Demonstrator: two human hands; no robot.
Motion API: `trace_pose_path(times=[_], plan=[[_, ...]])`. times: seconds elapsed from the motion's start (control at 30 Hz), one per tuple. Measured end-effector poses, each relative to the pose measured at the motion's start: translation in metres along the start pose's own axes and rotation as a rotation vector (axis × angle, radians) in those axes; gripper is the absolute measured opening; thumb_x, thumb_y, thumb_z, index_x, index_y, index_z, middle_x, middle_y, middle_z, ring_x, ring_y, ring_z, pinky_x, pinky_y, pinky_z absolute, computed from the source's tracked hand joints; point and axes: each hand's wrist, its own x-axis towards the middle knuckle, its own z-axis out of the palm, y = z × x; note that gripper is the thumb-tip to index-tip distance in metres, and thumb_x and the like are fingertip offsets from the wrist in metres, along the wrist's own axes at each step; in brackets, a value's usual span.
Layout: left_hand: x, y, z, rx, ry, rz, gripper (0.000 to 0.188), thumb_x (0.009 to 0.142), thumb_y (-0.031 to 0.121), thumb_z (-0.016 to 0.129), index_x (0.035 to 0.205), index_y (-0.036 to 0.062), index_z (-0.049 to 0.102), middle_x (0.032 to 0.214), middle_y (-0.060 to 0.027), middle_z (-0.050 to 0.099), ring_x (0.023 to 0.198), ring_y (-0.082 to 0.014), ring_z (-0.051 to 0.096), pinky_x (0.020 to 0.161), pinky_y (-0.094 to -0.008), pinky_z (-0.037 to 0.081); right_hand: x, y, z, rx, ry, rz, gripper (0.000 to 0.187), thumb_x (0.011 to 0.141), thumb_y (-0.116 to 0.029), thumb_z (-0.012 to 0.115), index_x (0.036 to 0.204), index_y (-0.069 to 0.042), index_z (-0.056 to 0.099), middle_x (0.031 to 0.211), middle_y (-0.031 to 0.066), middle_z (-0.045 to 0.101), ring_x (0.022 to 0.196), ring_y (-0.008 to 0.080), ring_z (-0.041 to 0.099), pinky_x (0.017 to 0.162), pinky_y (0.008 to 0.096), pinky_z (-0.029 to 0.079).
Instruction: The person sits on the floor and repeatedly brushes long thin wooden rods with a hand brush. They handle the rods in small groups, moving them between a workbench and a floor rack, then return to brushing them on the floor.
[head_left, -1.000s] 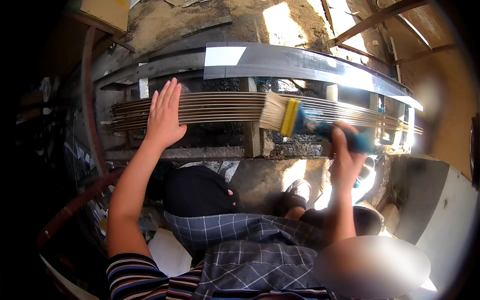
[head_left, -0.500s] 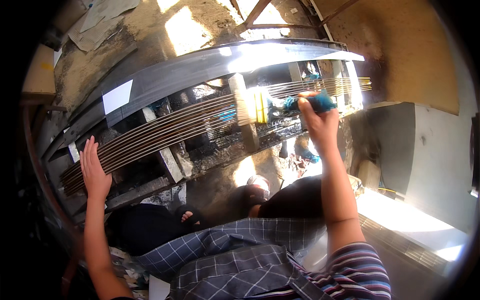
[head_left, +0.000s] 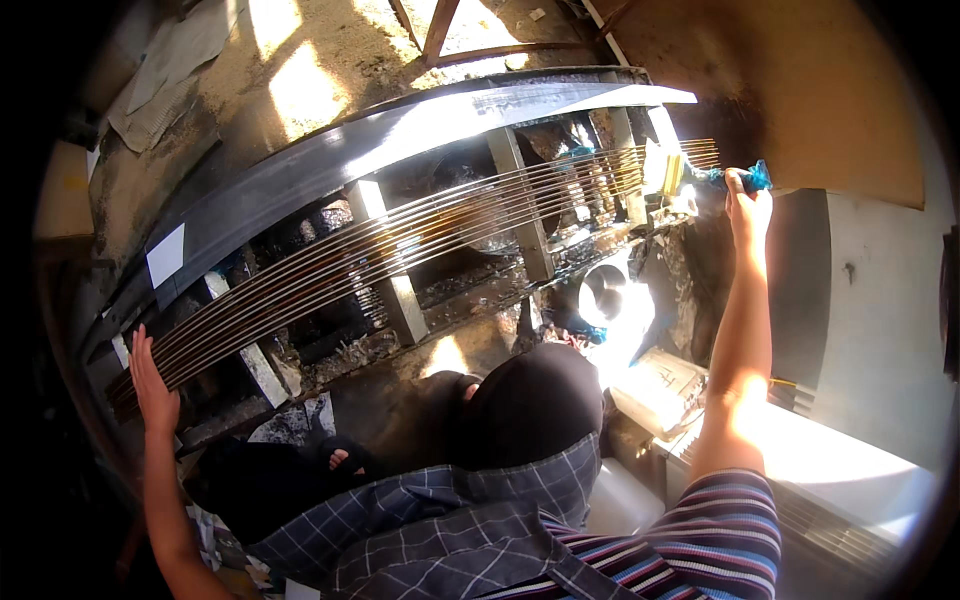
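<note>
Several long thin rods (head_left: pixel 330 258) lie side by side across a frame of cross bars, running from lower left to upper right. My left hand (head_left: pixel 157 390) lies with fingers stretched out at their left end, touching or right beside the nearest rods. At their far right end, my right hand (head_left: pixel 748 205) is closed around the handle of a wide flat brush. The handle seems wrapped in blue-green cloth (head_left: pixel 760 177). Its yellow-banded head and pale bristles, the brush (head_left: pixel 673 173), rest on the rods.
A long grey sheet (head_left: pixel 330 165) with a white paper piece (head_left: pixel 166 256) runs behind the rods. Dark, wet-looking residue covers the frame's lower beam. A white round container (head_left: pixel 604 294) stands near my knee, beside a pale package (head_left: pixel 660 388). A brown board (head_left: pixel 830 120) stands at right.
My right hand has moved the brush right along the rods, from their middle to the right end. My left hand stays at the left end, and the view has shifted right.
</note>
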Motion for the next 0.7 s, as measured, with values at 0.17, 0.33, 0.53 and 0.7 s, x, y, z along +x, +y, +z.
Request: trace_pose_path(times=[0.17, 0.33, 0.53, 0.7], plan=[[-0.002, -0.002, -0.003, 0.062, -0.005, 0.011, 0.054, 0.078, -0.002, 0.054, 0.129, 0.001, 0.036, 0.141, -0.0165, 0.034, 0.132, -0.0338, 0.029, 0.11, -0.0445, 0.021, -0.037, 0.069, -0.055, 0.285, 0.585, -0.05, 0.015, 0.081, -0.018, 0.067, 0.075, -0.005, 0.062, 0.056, -0.0022, 0.051, 0.044, 0.0047, 0.043, 0.042, 0.02, 0.033], [-0.012, -0.014, 0.004, 0.084, 0.018, -0.025, 0.053, 0.079, 0.0, 0.054, 0.129, 0.0006, 0.037, 0.133, -0.0188, 0.04, 0.126, -0.0361, 0.035, 0.108, -0.0449, 0.024, -0.178, 0.147, -0.016, -0.117, 0.523, 0.172, 0.014, 0.081, -0.011, 0.067, 0.085, 0.002, 0.063, 0.075, 0.0029, 0.062, 0.07, 0.0107, 0.056, 0.066, 0.0248, 0.045], [-0.008, -0.005, 0.004, 0.049, 0.033, -0.019, 0.054, 0.08, 0.004, 0.055, 0.131, 0.0006, 0.037, 0.127, -0.0194, 0.044, 0.122, -0.0374, 0.038, 0.106, -0.0449, 0.026, -0.231, 0.167, 0.068, -0.747, -0.027, -0.126, 0.027, 0.082, -0.018, 0.062, 0.107, -0.009, 0.059, 0.094, 0.0181, 0.063, 0.083, 0.036, 0.062, 0.076, 0.0431, 0.048], [-0.005, 0.0, 0.003, -0.122, 0.069, -0.123, 0.055, 0.079, 0.007, 0.058, 0.13, 0.0005, 0.039, 0.122, -0.0191, 0.048, 0.117, -0.0369, 0.042, 0.104, -0.0444, 0.029, -0.248, 0.125, 0.079, -0.689, -0.292, 0.12, 0.034, 0.083, -0.011, 0.055, 0.117, -0.015, 0.052, 0.103, 0.02, 0.059, 0.097, 0.0396, 0.057, 0.081, 0.045, 0.046]])
